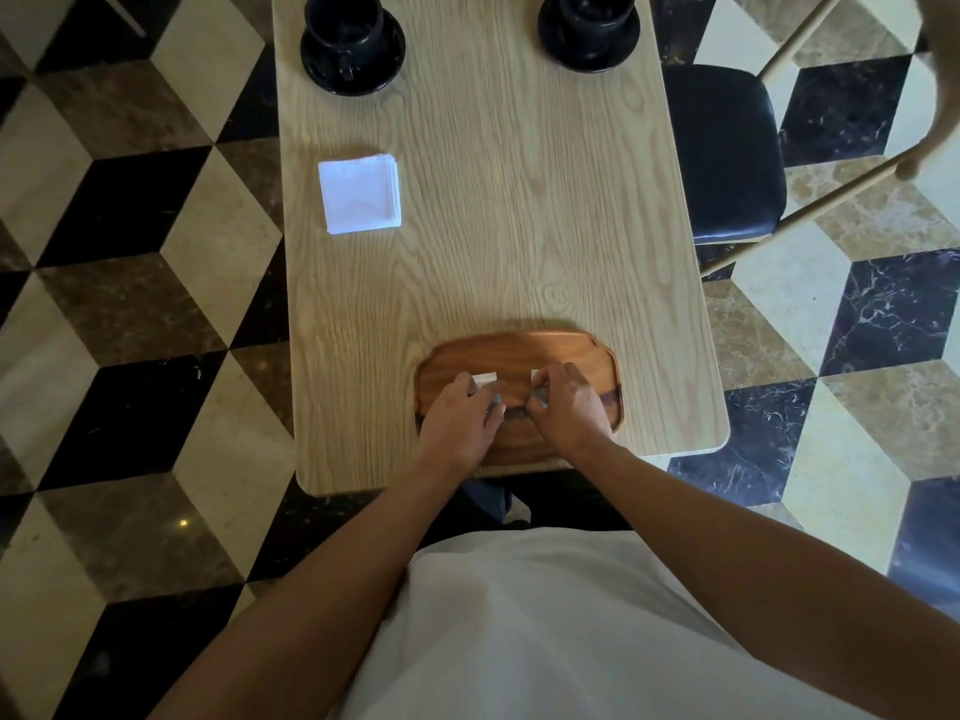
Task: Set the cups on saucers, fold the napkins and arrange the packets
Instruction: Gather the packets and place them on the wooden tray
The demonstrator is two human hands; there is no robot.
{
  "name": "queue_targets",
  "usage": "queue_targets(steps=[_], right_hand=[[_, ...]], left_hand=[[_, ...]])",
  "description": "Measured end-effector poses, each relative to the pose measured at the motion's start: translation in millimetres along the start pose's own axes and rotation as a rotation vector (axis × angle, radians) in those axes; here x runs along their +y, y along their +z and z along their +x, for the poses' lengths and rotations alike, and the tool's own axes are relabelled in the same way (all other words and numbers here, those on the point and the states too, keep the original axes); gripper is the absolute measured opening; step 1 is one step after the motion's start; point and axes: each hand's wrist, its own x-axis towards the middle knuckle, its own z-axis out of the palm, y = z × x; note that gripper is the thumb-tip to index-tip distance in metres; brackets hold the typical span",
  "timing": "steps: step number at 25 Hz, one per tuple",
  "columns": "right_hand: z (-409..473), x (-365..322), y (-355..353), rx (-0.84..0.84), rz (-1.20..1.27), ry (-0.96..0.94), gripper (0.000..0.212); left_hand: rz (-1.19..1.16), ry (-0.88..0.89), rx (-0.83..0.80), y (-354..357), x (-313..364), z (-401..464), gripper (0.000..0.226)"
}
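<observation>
I have both hands down on the reddish-brown wooden tray at the near table edge, my left hand pinching one small white paper packet and my right hand curled on another, so I judge the job is to square them side by side with light fingertip nudges. The tray's raised rim limits sliding, while the pale oak table lies open up to the white napkin stack and two black cups on saucers.
</observation>
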Motion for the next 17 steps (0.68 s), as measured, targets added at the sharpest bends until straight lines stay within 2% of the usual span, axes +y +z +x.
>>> queue_targets(steps=[4,9,13,17], right_hand=[[-2,-2,-5,0.078,-0.029,-0.041,0.019],[-2,4,-11,0.159,-0.324,-0.072,0.062],[0,19,-17,-0.011,-0.432,-0.134,0.1],[5,27,-21,-0.126,-0.357,-0.087,0.115]], left_hand=[[0.029,0.015,0.073,-9,4,-2,0.042],[0.25,0.024,0.118,-12,-4,3,0.059],[0.328,0.045,0.053,-14,-6,4,0.087],[0.37,0.037,-0.061,-17,-8,0,0.096]])
